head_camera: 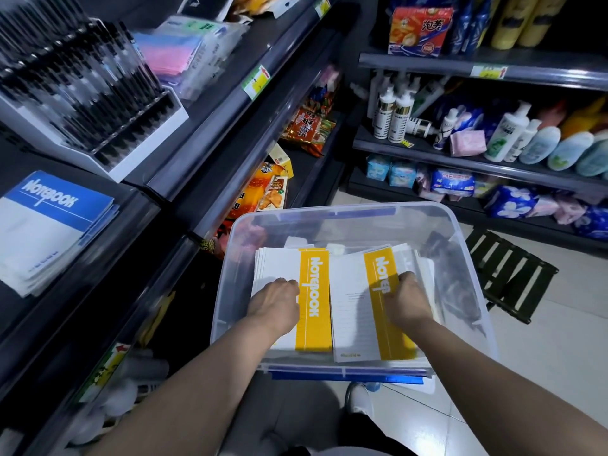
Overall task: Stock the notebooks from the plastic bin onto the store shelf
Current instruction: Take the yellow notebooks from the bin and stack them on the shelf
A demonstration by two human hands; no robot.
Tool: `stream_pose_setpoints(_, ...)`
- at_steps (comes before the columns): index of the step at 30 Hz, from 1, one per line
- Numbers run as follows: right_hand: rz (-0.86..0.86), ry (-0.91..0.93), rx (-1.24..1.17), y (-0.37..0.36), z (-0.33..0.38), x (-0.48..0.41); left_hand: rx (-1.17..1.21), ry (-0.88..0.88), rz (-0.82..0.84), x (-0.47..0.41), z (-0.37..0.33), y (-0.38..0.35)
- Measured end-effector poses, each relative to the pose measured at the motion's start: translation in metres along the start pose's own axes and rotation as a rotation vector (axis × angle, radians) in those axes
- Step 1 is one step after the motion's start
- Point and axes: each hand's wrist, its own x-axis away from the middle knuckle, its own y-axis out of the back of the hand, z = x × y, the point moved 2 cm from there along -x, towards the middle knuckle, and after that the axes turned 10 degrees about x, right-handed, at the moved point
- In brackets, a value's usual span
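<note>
Both hands are down in the bin point(345, 209), which holds two stacks of yellow-band notebooks side by side, long axis running from the bin's near edge to its far edge. The left hand point(274, 299) sits on the left stack point(312, 311), fingers bent at the band's edge. The right hand point(406, 299) sits on the right stack point(352, 319), fingers curled over the band, and that stack's top book lies slightly skewed. The fingertips are hidden, so I can't tell for either hand whether it pinches or only rests. The shelf point(131, 207) lies left of the bin and higher, with blue notebooks point(49, 222) already at its left end. The left hand is nearer the shelf, so the likely next move is lift, then carry left.
</note>
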Motion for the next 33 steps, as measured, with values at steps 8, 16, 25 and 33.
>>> stream_pose_setpoints(8, -0.201, 0.182, 0.104, 0.027, 0.004, 0.028, -0.023, 0.147, -0.049, 0.000, 0.011, 0.010)
stream_pose_setpoints(16, -0.276, 0.136, 0.189, 0.039, 0.005, 0.023, -0.048, 0.224, -0.001, 0.000, 0.018, 0.004)
stream_pose_setpoints(25, -0.299, 0.084, -0.097, 0.038, 0.011, 0.024, 0.133, 0.084, -0.072, -0.009, 0.004, 0.002)
stream_pose_setpoints(33, -0.129, 0.164, -0.320, 0.024, 0.037, 0.027, 1.170, 0.257, 0.079, -0.009, -0.019, 0.006)
